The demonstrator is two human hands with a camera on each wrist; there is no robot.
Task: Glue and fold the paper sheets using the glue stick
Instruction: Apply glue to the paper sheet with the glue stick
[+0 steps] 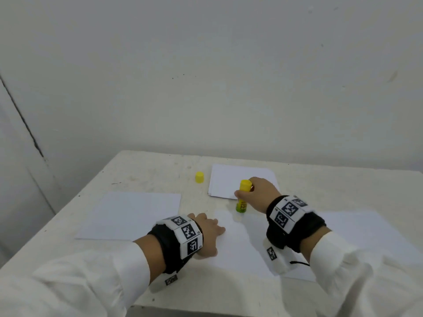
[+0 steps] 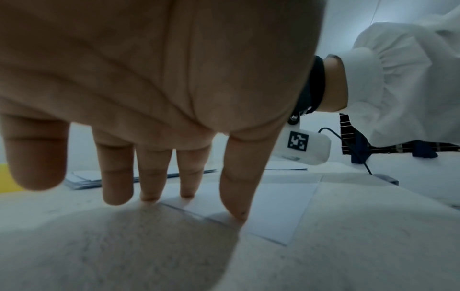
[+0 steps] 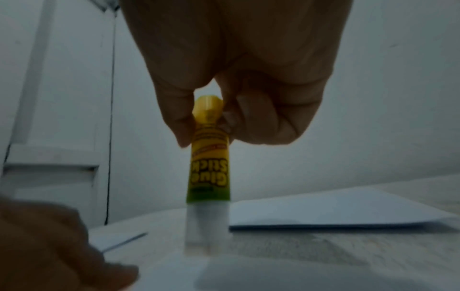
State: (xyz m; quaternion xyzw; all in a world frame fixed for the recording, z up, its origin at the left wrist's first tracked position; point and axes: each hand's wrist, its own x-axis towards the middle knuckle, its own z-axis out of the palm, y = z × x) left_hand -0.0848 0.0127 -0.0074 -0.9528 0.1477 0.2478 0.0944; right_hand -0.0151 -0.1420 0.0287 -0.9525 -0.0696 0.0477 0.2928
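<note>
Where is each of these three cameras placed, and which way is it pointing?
Head: worn on the head, looking down at the table; both hands and white sleeves show.
Left wrist: looks along the left hand, fingers pressing a paper sheet.
Right wrist: looks along the right hand gripping the glue stick, tip down.
Shared: head and right wrist both show the glue stick.

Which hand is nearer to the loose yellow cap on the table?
Right. The right hand grips the glue stick just right of the yellow cap. The left hand presses the sheet of paper nearer the person, farther from it.
</note>
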